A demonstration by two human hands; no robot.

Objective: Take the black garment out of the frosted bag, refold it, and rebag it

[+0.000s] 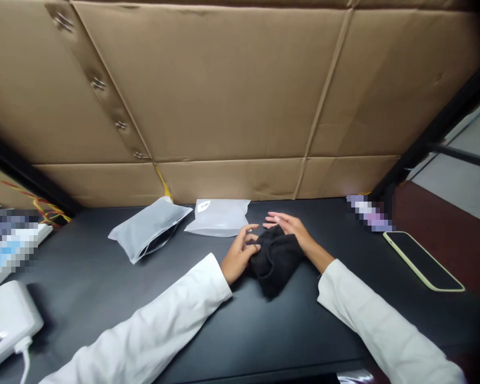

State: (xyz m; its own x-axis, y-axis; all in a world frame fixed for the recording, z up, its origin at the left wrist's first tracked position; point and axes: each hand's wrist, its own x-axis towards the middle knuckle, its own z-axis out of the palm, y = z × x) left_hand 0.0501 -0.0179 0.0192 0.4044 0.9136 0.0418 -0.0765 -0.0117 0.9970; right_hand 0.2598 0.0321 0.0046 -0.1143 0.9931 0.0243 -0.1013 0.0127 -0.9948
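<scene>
A bunched, folded black cloth item (pixel 276 258) lies on the dark table between my two hands; its exact kind cannot be made out. On its left side, my left hand (pixel 240 254) has its fingers bent around the near fabric, with the thumb on the cloth. My right hand (pixel 292 229) rests against the far right edge of the cloth, fingers stretched out and pointing left. Just behind my left hand is a frosted plastic pouch (pixel 220 216) with a small white label. Farther left sits a second frosted pouch (pixel 150 226), its mouth gaping toward me.
Brown cardboard (pixel 224 85) walls off the table's back edge. At right lie a phone in a pale green case (pixel 424 261) and a blurred purple packet (pixel 370 213). A white charger-like block (pixel 10 320) with a cable stands at the front left.
</scene>
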